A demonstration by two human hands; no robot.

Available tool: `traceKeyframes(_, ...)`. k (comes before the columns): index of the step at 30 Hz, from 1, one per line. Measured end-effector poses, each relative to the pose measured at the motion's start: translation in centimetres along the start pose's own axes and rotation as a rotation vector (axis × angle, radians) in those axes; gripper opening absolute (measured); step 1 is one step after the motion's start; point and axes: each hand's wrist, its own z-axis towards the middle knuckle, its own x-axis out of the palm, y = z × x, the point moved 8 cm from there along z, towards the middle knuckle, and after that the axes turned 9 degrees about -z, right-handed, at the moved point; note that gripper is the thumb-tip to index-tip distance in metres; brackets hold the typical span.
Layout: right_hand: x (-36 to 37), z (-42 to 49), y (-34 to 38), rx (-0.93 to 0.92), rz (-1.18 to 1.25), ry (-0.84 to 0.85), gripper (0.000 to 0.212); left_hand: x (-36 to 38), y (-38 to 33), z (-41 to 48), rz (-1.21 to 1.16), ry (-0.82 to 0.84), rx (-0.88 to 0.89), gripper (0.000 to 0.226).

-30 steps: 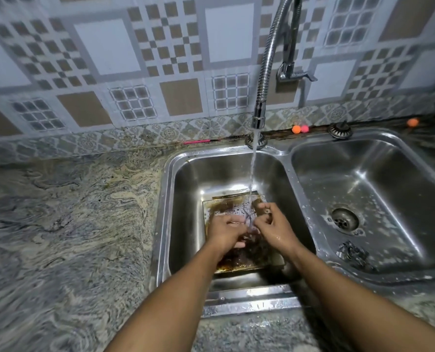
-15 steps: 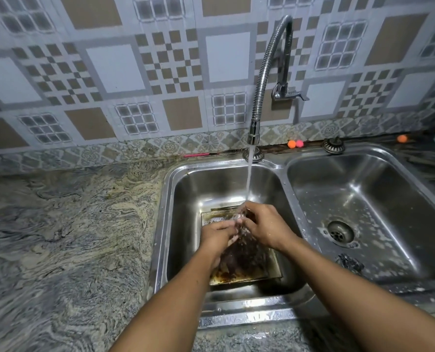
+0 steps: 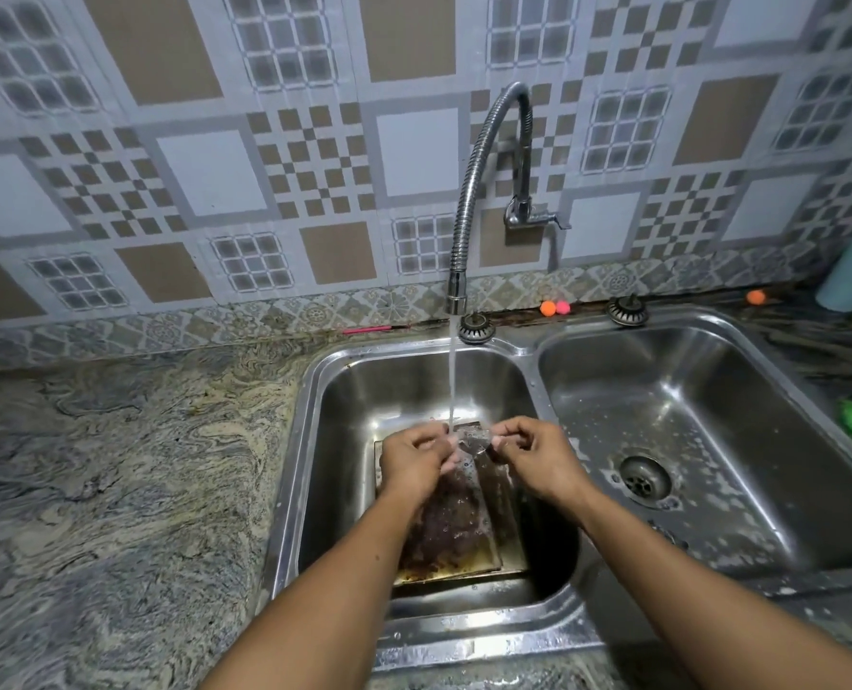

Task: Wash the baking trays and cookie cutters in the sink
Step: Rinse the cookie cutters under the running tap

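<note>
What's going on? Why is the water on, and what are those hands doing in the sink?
Someone is washing up. The left-hand grip and the right-hand grip pinch a small shiny thing under the water running from the tap. It is too blurred to say if it is a cookie cutter. A dirty baking tray lies below them in the left basin. The right basin has soap suds in it.
</note>
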Motion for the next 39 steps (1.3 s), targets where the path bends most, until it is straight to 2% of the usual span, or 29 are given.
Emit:
traceKeyframes(2,-1.5,0.2,-1.2,0.047,-0.005,0.012,0.011,1.1,-0.1,-0.2,0.112,-0.003,0.019,0.008)
traceKeyframes(5,-4.7,0.6,-2.9,0.095,-0.002,0.021,0.014,4.3,-0.1,-1.2,0.138,0.017,0.011,0.001)
traceKeyframes(10,-11.8,0.9,-6.5,0.169,0.011,0.024,0.016,12.2,1.5,-2.8,0.199,0.071,0.017,0.016)
traceKeyframes(12,-14.0,0.9,-9.6,0.249,-0.018,0.063,0.019,15.4,3.1,-3.2,0.257,0.106,0.004,0.008)
traceKeyframes(15,-16.4,0.6,-14.6,0.335,-0.140,0.138,0.015,19.6,5.8,-4.0,0.364,0.174,-0.064,0.006)
traceKeyframes(17,-17.5,0.6,-17.3,0.357,-0.207,0.164,0.016,22.1,8.7,-4.2,0.406,0.240,-0.181,0.017)
traceKeyframes(20,-17.6,-0.2,-20.8,0.421,-0.299,0.276,0.016,24.6,12.4,-4.3,0.585,0.329,-0.257,0.029)
traceKeyframes(23,-16.7,-1.3,-23.0,0.492,-0.272,0.363,0.009,25.6,13.8,-5.3,0.714,0.372,-0.309,0.018)
traceKeyframes(26,-15.9,-1.8,-23.8,0.493,-0.281,0.435,0.004,25.8,14.7,-5.7,0.787,0.401,-0.365,0.029)
traceKeyframes(30,-15.0,-2.3,-23.4,0.458,-0.352,0.582,0.016,26.0,14.5,-5.9,0.892,0.437,-0.373,0.028)
traceKeyframes(32,-15.0,-2.2,-22.9,0.428,-0.453,0.613,0.018,25.9,14.0,-5.7,0.892,0.427,-0.374,0.029)
traceKeyframes(34,-15.2,-1.7,-21.5,0.372,-0.559,0.616,0.021,25.7,12.8,-5.9,0.838,0.411,-0.368,0.019)
traceKeyframes(35,-15.3,-1.2,-20.6,0.346,-0.597,0.598,0.020,25.5,12.2,-5.9,0.779,0.401,-0.351,0.012)
traceKeyframes(39,-14.8,1.4,-15.8,0.215,-0.577,0.459,0.013,22.9,8.9,-4.7,0.376,0.251,-0.286,0.016)
